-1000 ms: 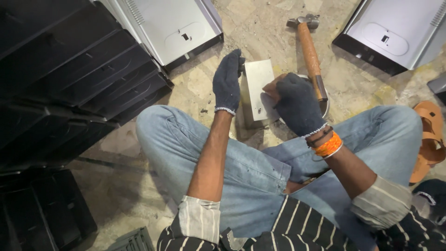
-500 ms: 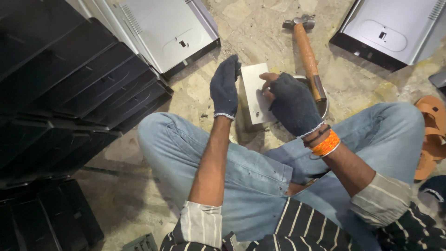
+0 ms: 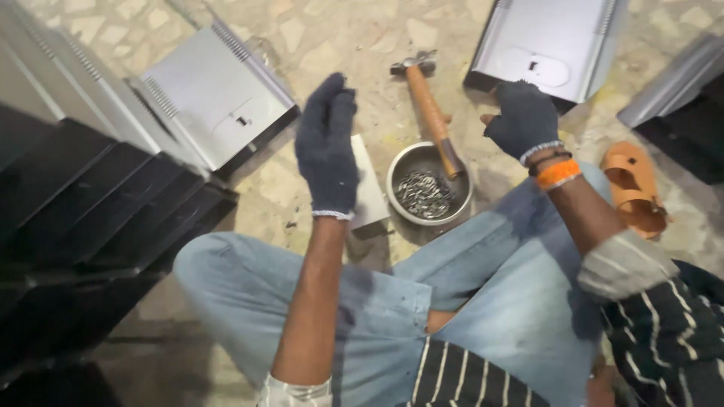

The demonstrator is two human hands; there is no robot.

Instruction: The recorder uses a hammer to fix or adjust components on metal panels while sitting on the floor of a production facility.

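Note:
I sit cross-legged on a stone floor in blue jeans. My left hand, in a dark knit glove, is raised with its fingers loosely together, above a small white block that lies on the floor; it holds nothing. My right hand, also gloved, with an orange wristband, hovers near the lower edge of a silver metal panel. Its back faces me and the fingers curl away, so I cannot see whether anything is in it. Between the hands stands a metal bowl of small nails, with a wooden-handled hammer resting on its rim.
A second silver metal panel lies at the upper left. Stacked black panels fill the left side. An orange sandal lies on the right, with another dark panel beyond it.
Both hands have lifted off the white block. The right hand swung up and right towards the far panel, which uncovered the bowl of nails. The view also moved closer.

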